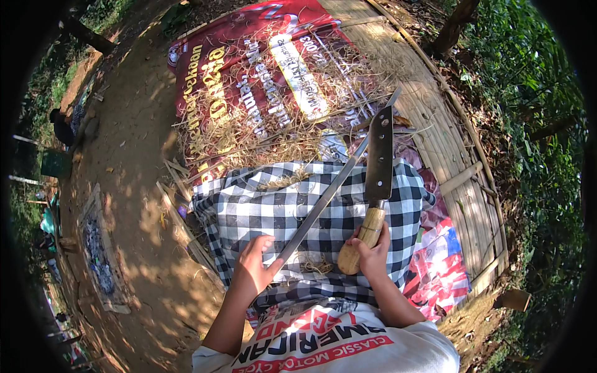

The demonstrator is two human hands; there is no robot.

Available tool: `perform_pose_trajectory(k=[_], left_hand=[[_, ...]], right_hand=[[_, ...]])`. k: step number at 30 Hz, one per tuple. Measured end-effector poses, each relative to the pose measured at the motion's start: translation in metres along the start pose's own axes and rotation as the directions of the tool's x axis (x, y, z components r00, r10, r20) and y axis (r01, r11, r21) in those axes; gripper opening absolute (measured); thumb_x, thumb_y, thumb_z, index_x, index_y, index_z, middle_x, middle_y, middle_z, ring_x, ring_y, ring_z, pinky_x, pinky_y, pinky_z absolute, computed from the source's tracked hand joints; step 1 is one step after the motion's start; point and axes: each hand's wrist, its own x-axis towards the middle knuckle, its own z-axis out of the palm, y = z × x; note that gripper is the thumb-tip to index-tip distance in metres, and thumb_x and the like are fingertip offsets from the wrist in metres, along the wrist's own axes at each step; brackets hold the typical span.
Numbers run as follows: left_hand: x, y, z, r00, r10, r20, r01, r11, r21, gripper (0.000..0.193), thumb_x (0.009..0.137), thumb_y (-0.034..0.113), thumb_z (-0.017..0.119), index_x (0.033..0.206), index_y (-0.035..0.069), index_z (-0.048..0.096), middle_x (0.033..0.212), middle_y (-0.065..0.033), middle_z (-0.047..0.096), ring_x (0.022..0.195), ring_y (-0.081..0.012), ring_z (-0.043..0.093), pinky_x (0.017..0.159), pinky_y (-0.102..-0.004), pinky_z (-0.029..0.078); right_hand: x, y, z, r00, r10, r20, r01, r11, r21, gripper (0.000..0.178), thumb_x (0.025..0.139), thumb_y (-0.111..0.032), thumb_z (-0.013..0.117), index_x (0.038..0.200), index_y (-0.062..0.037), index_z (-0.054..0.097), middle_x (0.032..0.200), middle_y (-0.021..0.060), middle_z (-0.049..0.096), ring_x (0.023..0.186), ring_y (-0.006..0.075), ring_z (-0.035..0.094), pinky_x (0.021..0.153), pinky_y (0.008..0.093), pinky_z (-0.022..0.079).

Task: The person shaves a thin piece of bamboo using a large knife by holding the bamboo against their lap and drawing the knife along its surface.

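My right hand [373,253] is wrapped round the wooden handle [370,231] of a large machete-like knife [379,155]. Its broad dark blade, dotted with several small holes, points away from me. A long, narrow grey strip [323,200], perhaps split bamboo, slants across my lap from lower left to upper right. At its near end, my left hand [252,264] has its fingers apart, with the thumb against or right beside the strip. Black-and-white checked cloth [249,205] covers my lap, with some shavings [317,264] on it.
Beyond my lap lies a red printed banner [261,37] strewn with thin, pale shavings [261,146]. Bamboo slats [457,155] form a platform along the right, beside green plants. Bare earth [130,155] stretches to the left, with an ash-filled frame [99,248] on it.
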Motion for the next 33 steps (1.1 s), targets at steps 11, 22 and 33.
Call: perform_pose_trajectory(k=[11,22,33], left_hand=[[-0.044,-0.016,0.000,0.949,-0.297,0.106,0.237,0.892,0.384,0.034,0.066,0.026,0.081,0.085,0.004,0.063,0.082,-0.0141,0.065,0.078,-0.0332,0.064,0.067,-0.0425,0.050],[-0.025,-0.023,-0.032,0.949,-0.309,0.062,0.274,0.905,0.326,0.027,0.084,0.014,0.062,0.102,0.004,0.045,0.071,-0.0243,0.062,0.071,-0.0464,0.061,0.063,-0.0537,0.046],[0.017,-0.058,-0.057,0.809,-0.478,0.342,0.459,0.877,0.142,0.042,0.094,0.037,0.058,0.074,0.000,0.062,0.055,-0.0053,0.049,0.053,-0.0163,0.044,0.054,-0.0349,0.040]], right_hand=[[0.007,0.002,0.001,0.999,-0.014,0.030,0.014,1.000,-0.019,0.049,0.074,0.006,0.062,0.115,-0.0021,0.038,0.093,0.0097,0.054,0.076,0.0173,0.061,0.071,0.0327,0.055],[0.001,0.004,0.002,0.999,0.029,0.033,-0.029,1.000,-0.010,0.048,0.073,0.007,0.062,0.114,-0.0018,0.039,0.093,0.0093,0.054,0.079,0.0165,0.060,0.072,0.0323,0.055],[0.000,0.001,0.017,0.969,0.049,0.240,-0.023,0.994,-0.111,0.048,0.075,0.006,0.064,0.115,-0.0022,0.038,0.091,0.0074,0.055,0.082,0.0149,0.060,0.076,0.0301,0.050]])
